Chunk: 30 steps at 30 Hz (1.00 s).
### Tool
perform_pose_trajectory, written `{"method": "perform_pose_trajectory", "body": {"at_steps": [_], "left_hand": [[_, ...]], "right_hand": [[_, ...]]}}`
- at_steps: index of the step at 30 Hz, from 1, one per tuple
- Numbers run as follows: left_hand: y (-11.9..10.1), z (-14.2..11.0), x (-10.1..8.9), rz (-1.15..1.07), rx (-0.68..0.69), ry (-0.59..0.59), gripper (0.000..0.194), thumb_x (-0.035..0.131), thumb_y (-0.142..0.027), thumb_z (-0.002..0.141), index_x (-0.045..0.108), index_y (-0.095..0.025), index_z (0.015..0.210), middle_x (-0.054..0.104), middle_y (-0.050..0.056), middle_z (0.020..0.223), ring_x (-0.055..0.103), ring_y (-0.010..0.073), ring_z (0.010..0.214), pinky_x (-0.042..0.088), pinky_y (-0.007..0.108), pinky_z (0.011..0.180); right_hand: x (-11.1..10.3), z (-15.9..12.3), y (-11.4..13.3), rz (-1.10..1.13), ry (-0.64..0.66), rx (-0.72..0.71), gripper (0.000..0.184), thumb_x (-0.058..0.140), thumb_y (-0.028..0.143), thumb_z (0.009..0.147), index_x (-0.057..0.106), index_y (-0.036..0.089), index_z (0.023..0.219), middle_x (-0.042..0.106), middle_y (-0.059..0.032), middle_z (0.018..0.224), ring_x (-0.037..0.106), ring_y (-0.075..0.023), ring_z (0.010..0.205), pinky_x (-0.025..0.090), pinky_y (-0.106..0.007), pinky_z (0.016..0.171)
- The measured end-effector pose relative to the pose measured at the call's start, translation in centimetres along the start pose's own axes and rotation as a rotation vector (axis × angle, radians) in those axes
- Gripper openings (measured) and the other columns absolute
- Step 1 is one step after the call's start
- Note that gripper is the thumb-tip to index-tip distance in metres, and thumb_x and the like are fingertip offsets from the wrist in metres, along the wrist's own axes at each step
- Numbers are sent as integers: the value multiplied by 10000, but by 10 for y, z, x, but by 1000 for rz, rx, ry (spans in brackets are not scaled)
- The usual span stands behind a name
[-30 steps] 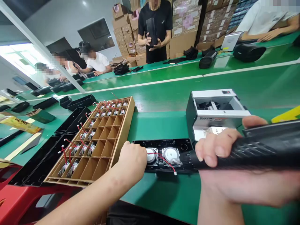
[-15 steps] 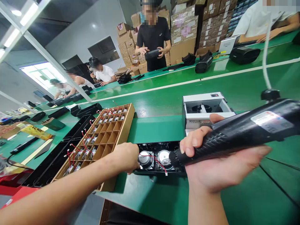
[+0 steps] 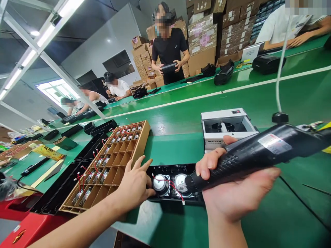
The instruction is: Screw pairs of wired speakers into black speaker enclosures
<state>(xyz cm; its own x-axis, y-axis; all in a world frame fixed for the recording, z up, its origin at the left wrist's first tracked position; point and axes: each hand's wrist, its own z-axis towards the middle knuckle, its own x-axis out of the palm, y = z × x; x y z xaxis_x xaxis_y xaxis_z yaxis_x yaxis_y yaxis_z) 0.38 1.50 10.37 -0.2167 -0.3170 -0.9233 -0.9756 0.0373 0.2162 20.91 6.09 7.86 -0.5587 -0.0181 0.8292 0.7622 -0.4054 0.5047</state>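
Note:
My right hand (image 3: 234, 193) grips a black electric screwdriver (image 3: 258, 153), its tip down at the right of two round speaker drivers (image 3: 170, 183) with red wires. The drivers sit in a long black plastic housing (image 3: 178, 199) lying on the green bench. My left hand (image 3: 134, 186) rests on the housing's left end with the fingers spread, thumb against the left driver. A white cable (image 3: 280, 62) rises from the tool's rear.
A cardboard divider tray (image 3: 141, 143) holding several more drivers stands left of the housing. Black housings (image 3: 85, 153) lie further left, and a white-grey box machine (image 3: 224, 125) stands behind. Other people work along the green belt (image 3: 232, 86) near stacked cartons (image 3: 204, 38).
My left hand has opened from a closed fist to spread fingers on the housing's end. The screwdriver has tilted up at the rear, its tip staying on the right driver. The view rose.

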Motion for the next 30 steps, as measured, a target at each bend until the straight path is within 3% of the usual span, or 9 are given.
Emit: {"method": "perform_pose_trajectory", "body": {"at_steps": [5, 10, 16, 22, 27, 30], "left_hand": [[-5, 3, 8, -17, -48, -14, 160, 895, -425, 752, 843, -286, 813, 414, 104, 1671, 205, 434, 1596, 101, 725, 1235], [-9, 4, 13, -12, -78, 6, 127, 875, -327, 758, 821, -233, 824, 441, 131, 1653, 244, 442, 1581, 125, 759, 1217], [-11, 8, 10, 18, -99, 60, 308, 832, -366, 856, 754, -182, 1091, 460, 96, 1626, 256, 394, 1567, 157, 714, 1247], [-11, 8, 9, 34, -107, 88, 355, 774, -363, 929, 701, -199, 1235, 458, 98, 1613, 325, 380, 1531, 250, 685, 1232], [-9, 11, 11, 41, -90, 88, 343, 780, -387, 918, 709, -193, 1193, 478, 102, 1590, 362, 376, 1504, 274, 676, 1221], [-2, 13, 10, 21, 0, 57, 286, 822, -381, 849, 741, -170, 1024, 566, 113, 1487, 455, 364, 1421, 381, 618, 1160]], "right_hand": [[0, 2, -2, -28, -7, 14, 694, 442, 864, 881, 644, 233, 1090, 560, 34, 564, 461, -147, 378, 403, -241, 376], [2, 4, -1, -46, -59, 15, 693, 474, 868, 842, 635, 231, 1064, 553, 39, 546, 438, -154, 371, 386, -248, 367], [1, 7, 3, -46, -82, 1, 690, 514, 874, 820, 620, 228, 1039, 548, 48, 536, 433, -147, 361, 390, -248, 371], [-6, 9, 1, -49, -86, 2, 751, 499, 916, 788, 626, 225, 1052, 545, 39, 534, 443, -158, 359, 404, -266, 361], [-11, 11, -2, -43, -68, 21, 748, 489, 917, 783, 648, 231, 1037, 540, 26, 535, 444, -158, 366, 405, -263, 358], [-19, 15, -3, -42, -39, 19, 729, 572, 906, 734, 680, 241, 1012, 544, 13, 535, 454, -165, 375, 421, -278, 359]]}}
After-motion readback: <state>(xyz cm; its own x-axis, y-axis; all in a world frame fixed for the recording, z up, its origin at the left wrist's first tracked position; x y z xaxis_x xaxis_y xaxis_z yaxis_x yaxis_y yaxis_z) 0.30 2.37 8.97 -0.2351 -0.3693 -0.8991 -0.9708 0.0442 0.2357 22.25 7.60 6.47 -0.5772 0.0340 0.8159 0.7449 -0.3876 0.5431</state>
